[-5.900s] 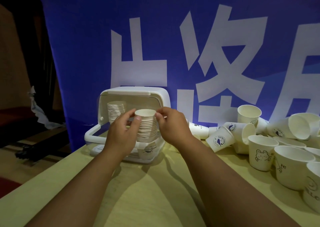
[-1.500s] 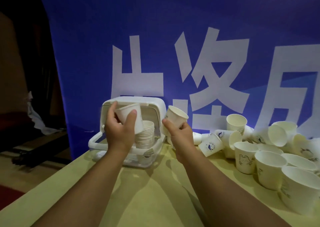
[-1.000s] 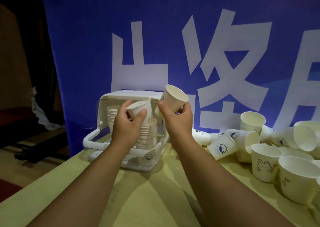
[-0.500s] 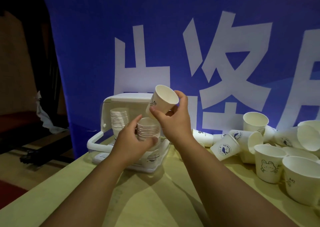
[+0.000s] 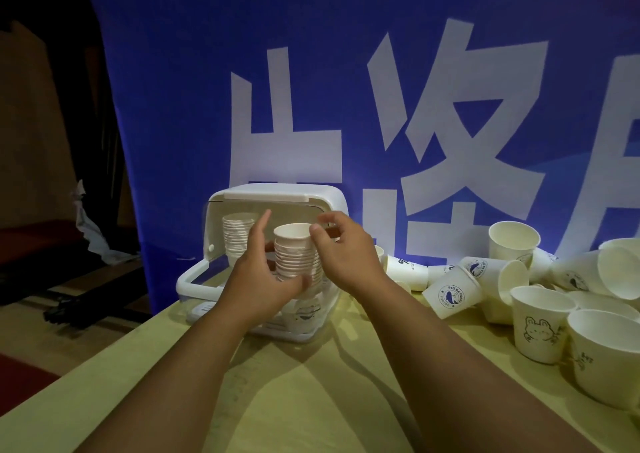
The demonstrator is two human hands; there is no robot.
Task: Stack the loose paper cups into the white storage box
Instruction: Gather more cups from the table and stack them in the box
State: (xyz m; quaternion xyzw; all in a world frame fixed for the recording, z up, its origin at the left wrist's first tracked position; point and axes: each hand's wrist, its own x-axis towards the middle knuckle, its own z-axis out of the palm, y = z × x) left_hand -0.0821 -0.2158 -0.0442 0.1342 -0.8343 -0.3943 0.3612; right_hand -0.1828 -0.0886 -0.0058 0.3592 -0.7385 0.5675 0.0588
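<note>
**A:** While my left hand (image 5: 263,279) cups the side of the front stack (image 5: 298,265), fingers curled loosely round it, what worries you most?

**B:** The top cup (image 5: 293,236). It sits on the stack, and I can't tell if it is fully seated. Your right hand (image 5: 346,250) has its thumb and forefinger narrowed at that rim. If they pinch it and you pull away, I judge the cup lifts back out.

**A:** Fair. I also see the stack is tall and stands near the front of the white storage box (image 5: 277,199), beside a second stack (image 5: 237,236) further in. A sideways nudge from my left palm could tip it toward the open front and onto the worktop (image 5: 311,400).

**B:** And the raised lid hangs just above. Press down crooked and the rim may crumple; thin paper gives easily.

**A:** So I push straight down, then spread both hands before drawing back.

**B:** Mind the next reach too. The loose cups (image 5: 519,290) on your right lie heaped, some on their sides, touching one another. Brush one and I expect several roll.
</note>
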